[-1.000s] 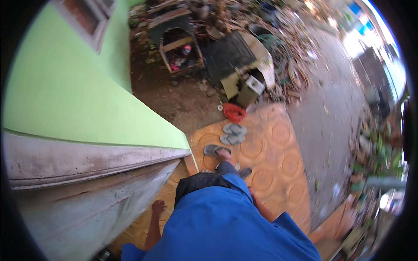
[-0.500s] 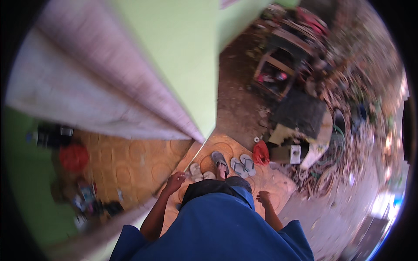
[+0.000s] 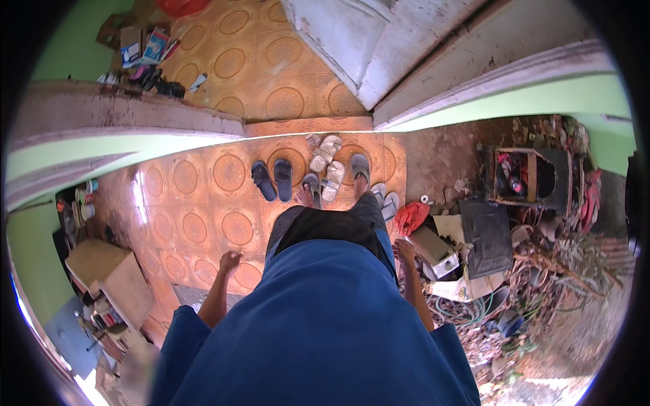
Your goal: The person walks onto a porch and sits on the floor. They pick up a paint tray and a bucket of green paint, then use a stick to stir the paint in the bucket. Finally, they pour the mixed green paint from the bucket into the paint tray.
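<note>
My left hand [image 3: 230, 260] hangs at my left side over the orange patterned tiles, its fingers curled in and nothing visible in them. On the other side, my right hand [image 3: 405, 250] hangs by my hip, fingers loosely curled, with no object showing. Nearest to it are a red plastic bag [image 3: 412, 218] and a pale box [image 3: 434, 254] on the ground. I stand in grey slippers [image 3: 359, 164] before a doorway. Between and around my feet lie worn beige sandals [image 3: 331, 177], a pair of dark slides [image 3: 283, 179] and grey flip-flops [image 3: 390, 206].
A white door [image 3: 406, 40] stands ajar beyond the raised threshold [image 3: 305, 125]. To the right are a broken cabinet frame [image 3: 531, 176], a black panel [image 3: 486, 237] and a tangled green hose [image 3: 474, 311]. Cardboard boxes [image 3: 101, 267] stand left.
My view has turned left, bringing the doorway ahead and the outdoor clutter to the right. My left hand has moved away from the wall's edge to my side.
</note>
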The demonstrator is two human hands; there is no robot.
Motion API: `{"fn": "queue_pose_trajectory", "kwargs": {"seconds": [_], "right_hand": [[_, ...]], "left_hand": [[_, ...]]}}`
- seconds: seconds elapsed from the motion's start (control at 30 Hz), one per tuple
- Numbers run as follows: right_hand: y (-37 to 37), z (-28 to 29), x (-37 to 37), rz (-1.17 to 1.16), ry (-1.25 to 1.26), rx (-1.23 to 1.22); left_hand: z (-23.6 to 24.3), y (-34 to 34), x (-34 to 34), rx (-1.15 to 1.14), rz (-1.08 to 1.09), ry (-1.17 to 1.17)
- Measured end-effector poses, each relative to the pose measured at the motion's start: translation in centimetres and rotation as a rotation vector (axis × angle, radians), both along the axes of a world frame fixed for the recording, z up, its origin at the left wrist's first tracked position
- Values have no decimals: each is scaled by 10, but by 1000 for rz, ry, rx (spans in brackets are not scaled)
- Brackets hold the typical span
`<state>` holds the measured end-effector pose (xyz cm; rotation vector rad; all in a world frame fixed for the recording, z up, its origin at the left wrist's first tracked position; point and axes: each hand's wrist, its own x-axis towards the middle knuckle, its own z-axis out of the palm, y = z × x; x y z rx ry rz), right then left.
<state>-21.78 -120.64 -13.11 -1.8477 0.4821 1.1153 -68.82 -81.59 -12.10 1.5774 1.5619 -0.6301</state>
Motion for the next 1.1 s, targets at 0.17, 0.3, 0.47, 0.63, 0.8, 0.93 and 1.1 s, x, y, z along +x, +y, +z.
{"fn": "queue_pose_trajectory", "kwargs": {"seconds": [0.17, 0.3, 0.47, 0.63, 0.8, 0.93, 1.1], "right_hand": [[-32, -57, 45, 1074, -921, 194], [-42, -81, 104, 1483, -942, 265], [-31, -77, 180, 1170, -205, -5], [17, -67, 252, 579, 96, -192], [135, -26, 257, 673, 41, -138], [208, -17, 212, 788, -8, -57], [266, -29, 159, 1042, -54, 32]], "left_hand": [[8, -104, -33, -111, 225, 85], [-5, -146, 37, -77, 411, -157], [12, -184, 109, -2, 455, -135], [27, -261, 105, -75, 712, -117], [24, -294, 107, -106, 704, -95], [-1, -323, 97, -221, 821, -163], [-22, -281, 77, -210, 877, -261]]}}
